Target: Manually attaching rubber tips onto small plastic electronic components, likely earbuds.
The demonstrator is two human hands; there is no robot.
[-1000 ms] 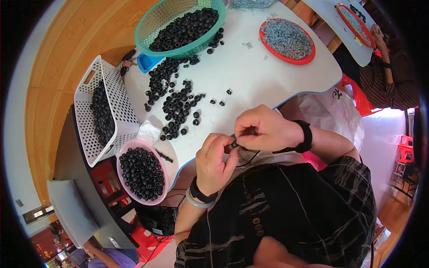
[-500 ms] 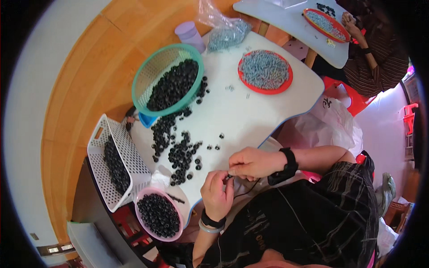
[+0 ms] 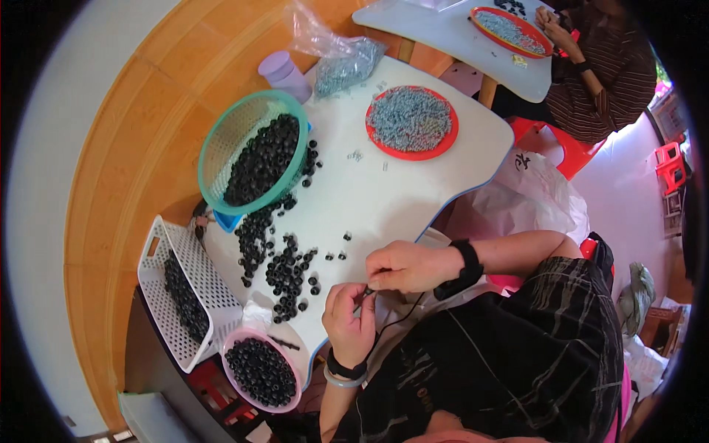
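At the table's near edge, my left hand and my right hand meet at the fingertips. Thumb and finger of the left pinch a small dark piece, mostly covered by the fingers. My right hand's fingers are curled in against the same piece, and what else they may hold is hidden. Beyond my hands, small black ring-shaped parts lie scattered on the white table. A red plate heaped with small silvery metal pieces sits farther off.
A green basket, a white perforated basket and a pink bowl hold more black parts. Behind stand a lilac canister and a clear bag of metal pieces. Another person works at a second table.
The whole view has shifted a little, so the table's things appear farther left. My hands stay joined at the fingertips around the small dark piece.
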